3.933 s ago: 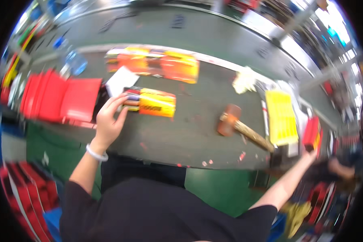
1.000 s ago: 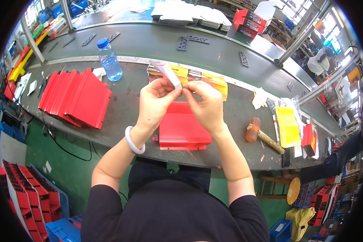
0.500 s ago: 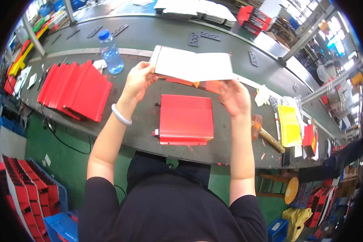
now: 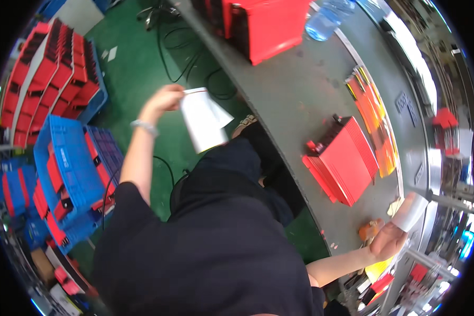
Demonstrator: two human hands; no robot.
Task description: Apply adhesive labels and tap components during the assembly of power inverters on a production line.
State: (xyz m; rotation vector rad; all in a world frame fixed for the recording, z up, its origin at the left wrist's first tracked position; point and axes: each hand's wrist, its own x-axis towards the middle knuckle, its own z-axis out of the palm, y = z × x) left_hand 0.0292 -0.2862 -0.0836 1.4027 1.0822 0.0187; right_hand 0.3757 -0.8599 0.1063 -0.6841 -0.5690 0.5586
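My left hand (image 4: 168, 98) is closed on the edge of some white paper sheets (image 4: 200, 122), which hang down over the green floor beside the table. The sheets spread apart at the lower right. Out over the far right of the table, my right hand (image 4: 389, 239) holds a small white piece of paper (image 4: 413, 211) at its fingertips. The paper partly hides those fingers. Between my hands, nearer the right one, a red finned metal case (image 4: 342, 163) lies on the dark table (image 4: 284, 100). Neither hand touches it.
Red housings (image 4: 268, 31) and a water bottle (image 4: 329, 18) stand at the table's far end. Orange sheets (image 4: 371, 113) lie behind the case; a mallet (image 4: 371, 230) is near my right hand. Blue crates (image 4: 63, 142) of red parts and black cables (image 4: 181, 68) are at left.
The view has turned left. My hands have moved apart: the white paper held by both is now separate pieces, sheets in my left hand and a small piece in my right.
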